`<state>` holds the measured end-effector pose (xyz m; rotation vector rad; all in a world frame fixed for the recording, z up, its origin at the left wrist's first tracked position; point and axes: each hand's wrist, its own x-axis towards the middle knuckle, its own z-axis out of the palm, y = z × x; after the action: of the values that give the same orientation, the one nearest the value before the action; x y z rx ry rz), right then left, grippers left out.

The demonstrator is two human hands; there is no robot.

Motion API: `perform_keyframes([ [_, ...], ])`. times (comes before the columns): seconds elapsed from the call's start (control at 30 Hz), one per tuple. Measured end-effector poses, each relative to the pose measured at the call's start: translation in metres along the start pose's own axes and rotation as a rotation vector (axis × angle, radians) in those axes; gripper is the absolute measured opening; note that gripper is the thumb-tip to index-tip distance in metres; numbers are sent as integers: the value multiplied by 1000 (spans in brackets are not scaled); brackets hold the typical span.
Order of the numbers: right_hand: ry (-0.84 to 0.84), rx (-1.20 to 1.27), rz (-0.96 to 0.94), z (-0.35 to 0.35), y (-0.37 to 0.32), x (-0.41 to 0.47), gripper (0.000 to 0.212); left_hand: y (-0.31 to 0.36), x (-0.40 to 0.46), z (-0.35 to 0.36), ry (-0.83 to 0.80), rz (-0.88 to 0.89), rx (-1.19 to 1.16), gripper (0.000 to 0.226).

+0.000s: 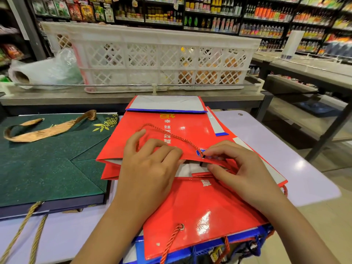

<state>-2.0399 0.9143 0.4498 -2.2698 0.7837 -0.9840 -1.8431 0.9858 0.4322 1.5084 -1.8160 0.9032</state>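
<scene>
Room: a shop aisle; dark shelves (209,12) full of bottles and packets run along the back.
Surface: the pale surface (285,155) is smooth, lilac, with a rounded far right corner.
Behind: a grey surface (95,98) carries a white lattice crate (152,54) of hard plastic and a roll of thin plastic bags (38,71).
Top red bag (152,128): glossy paper, flat, in the middle of the pale surface, its mouth toward the near edge; a twisted red cord (171,133) lies across it.
Lower red bag (200,210): same shiny paper, partly under the top one and past the near edge.
Green box (47,164): flat, with a matt, grainy cover, at the left edge; a gold ribbon (43,130) rests on it.
Left hand (150,164): grip clamped on the upper rim of the top red bag's mouth.
Right hand (238,168): thumb and forefinger grip together on the same rim, just beside the cord's eyelet.
</scene>
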Motion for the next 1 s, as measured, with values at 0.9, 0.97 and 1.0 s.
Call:
perform_keyframes([
  [0.9,121,-20,-29,27,-28,24,20,9,12,-1,-23,-285,-413,31],
  [0.97,119,-15,-31,26,-30,26,20,8,15,-3,-32,-297,-418,31],
  [1.0,119,-15,-30,26,-31,27,19,8,16,-5,-48,-310,-419,32],
])
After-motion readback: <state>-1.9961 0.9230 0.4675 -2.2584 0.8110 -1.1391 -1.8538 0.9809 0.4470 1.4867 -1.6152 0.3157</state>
